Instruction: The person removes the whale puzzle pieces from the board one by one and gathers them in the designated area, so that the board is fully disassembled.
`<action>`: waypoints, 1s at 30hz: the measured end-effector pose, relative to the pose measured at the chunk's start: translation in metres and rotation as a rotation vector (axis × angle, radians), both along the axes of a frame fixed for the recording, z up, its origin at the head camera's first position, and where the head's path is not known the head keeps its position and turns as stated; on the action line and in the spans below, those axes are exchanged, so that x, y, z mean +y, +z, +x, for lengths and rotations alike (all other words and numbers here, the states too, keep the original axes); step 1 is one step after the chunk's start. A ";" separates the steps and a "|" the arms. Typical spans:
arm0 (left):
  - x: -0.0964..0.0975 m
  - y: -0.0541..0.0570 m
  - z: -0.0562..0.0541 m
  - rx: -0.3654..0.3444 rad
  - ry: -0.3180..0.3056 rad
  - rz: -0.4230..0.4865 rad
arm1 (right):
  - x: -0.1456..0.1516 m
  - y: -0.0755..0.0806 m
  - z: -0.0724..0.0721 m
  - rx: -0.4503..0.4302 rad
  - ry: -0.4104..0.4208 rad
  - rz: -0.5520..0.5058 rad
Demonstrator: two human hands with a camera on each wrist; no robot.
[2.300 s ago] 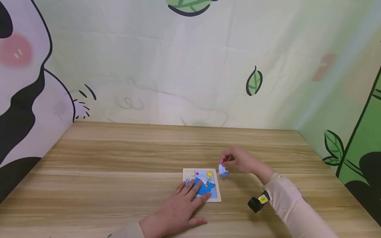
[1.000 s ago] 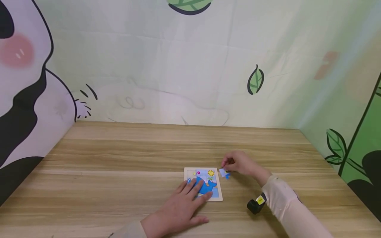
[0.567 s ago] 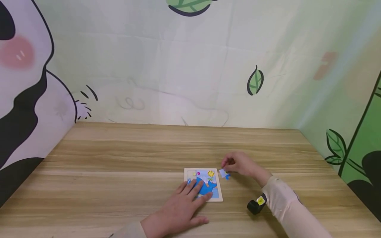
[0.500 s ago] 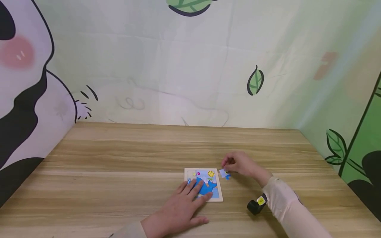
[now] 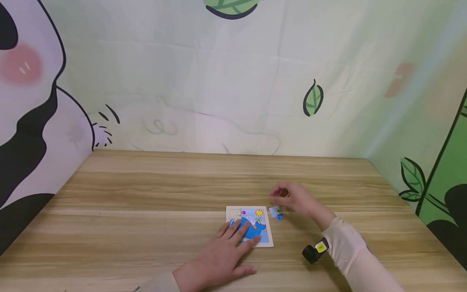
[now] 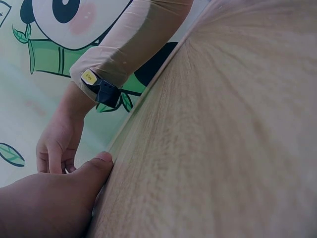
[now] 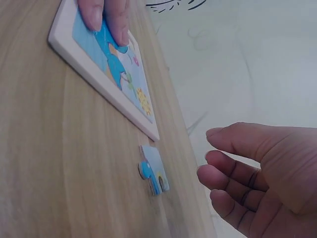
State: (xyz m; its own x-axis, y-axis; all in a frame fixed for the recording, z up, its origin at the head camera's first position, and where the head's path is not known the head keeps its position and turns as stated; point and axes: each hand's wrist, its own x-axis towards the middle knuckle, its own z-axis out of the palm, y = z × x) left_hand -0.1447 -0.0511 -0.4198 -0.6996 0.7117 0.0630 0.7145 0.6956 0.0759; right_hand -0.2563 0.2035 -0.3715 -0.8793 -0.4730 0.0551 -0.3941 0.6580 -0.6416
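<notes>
A square jigsaw puzzle in a pale wooden frame (image 5: 270, 237) lies on the table, picturing a blue whale and a yellow sun. My left hand (image 5: 220, 253) rests on it with fingers spread, covering its lower left part. Just off the frame's right side lies a loose jigsaw piece (image 5: 275, 212), light blue with a darker blue end. Right above this piece is my right hand (image 5: 297, 198). The right wrist view shows its thumb and fingers (image 7: 220, 161) apart from the jigsaw piece (image 7: 154, 168), loosely bent and holding nothing.
The wood-grain table (image 5: 146, 190) runs back to a wall (image 5: 175, 81) printed with a panda and leaves. On the right wrist sits a black camera (image 5: 311, 254) with a yellow label, close above the table.
The right hand lowered the jigsaw piece beside the puzzle frame, let go of it and lifted slightly away. The left hand has stayed on the puzzle.
</notes>
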 end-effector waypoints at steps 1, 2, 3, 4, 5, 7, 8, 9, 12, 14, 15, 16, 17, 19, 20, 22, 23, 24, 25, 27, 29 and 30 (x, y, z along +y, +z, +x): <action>0.000 0.000 0.000 -0.005 0.000 0.002 | -0.001 0.001 0.001 -0.001 0.000 -0.008; 0.000 0.000 0.000 -0.007 0.000 0.004 | -0.002 0.001 0.001 0.001 0.000 -0.014; 0.000 0.000 0.000 -0.008 0.000 0.004 | -0.003 0.003 0.002 0.004 0.002 -0.016; 0.000 0.000 0.000 -0.011 0.000 0.005 | -0.004 0.004 0.003 0.010 0.003 -0.014; -0.001 0.000 0.000 -0.013 0.000 0.005 | -0.006 0.005 0.005 0.019 0.006 -0.009; -0.001 0.001 0.000 -0.017 0.002 0.004 | -0.011 0.007 0.006 0.031 0.018 -0.002; -0.001 0.001 0.000 -0.019 0.003 0.002 | -0.013 0.008 0.007 0.036 0.027 0.005; -0.001 0.001 0.000 -0.023 0.005 0.001 | -0.015 0.008 0.008 0.042 0.035 0.012; 0.000 0.001 -0.001 -0.032 0.008 -0.005 | -0.022 0.009 0.009 0.054 0.066 0.022; 0.000 0.001 0.000 -0.032 0.010 -0.009 | -0.025 0.010 0.010 0.061 0.086 0.025; -0.001 0.001 0.000 -0.029 0.010 -0.009 | -0.027 0.010 0.011 0.067 0.096 0.026; -0.001 0.002 0.000 -0.025 0.010 -0.009 | -0.028 0.010 0.011 0.073 0.105 0.028; -0.001 0.002 0.000 -0.022 0.009 -0.009 | -0.030 0.011 0.012 0.078 0.114 0.029; -0.001 0.002 0.000 -0.013 0.008 -0.008 | -0.033 0.011 0.012 0.088 0.131 0.035; -0.001 0.002 0.000 -0.010 0.007 -0.008 | -0.034 0.010 0.013 0.094 0.137 0.042; -0.001 0.002 0.000 -0.004 0.006 -0.010 | -0.038 0.010 0.014 0.105 0.152 0.058; -0.001 0.002 0.000 -0.003 0.005 -0.010 | -0.039 0.009 0.015 0.106 0.157 0.064; -0.001 0.002 0.000 -0.002 0.004 -0.011 | -0.041 0.009 0.015 0.107 0.160 0.073; -0.001 0.002 0.000 -0.001 0.004 -0.012 | -0.043 0.009 0.016 0.104 0.161 0.082; 0.000 0.002 0.000 -0.001 0.003 -0.014 | -0.046 0.008 0.018 0.097 0.162 0.097; 0.000 0.002 0.001 -0.005 0.002 -0.015 | -0.049 0.007 0.020 0.088 0.159 0.105; 0.000 0.003 0.001 -0.008 0.003 -0.017 | -0.050 0.007 0.020 0.086 0.160 0.110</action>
State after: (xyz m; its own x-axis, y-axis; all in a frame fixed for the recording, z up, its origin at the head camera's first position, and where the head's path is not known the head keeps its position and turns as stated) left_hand -0.1441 -0.0512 -0.4172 -0.7020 0.7107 0.0451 0.7119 0.6987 0.0699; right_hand -0.2360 0.1532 -0.3646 -0.7871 -0.6132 0.0670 -0.5491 0.6470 -0.5291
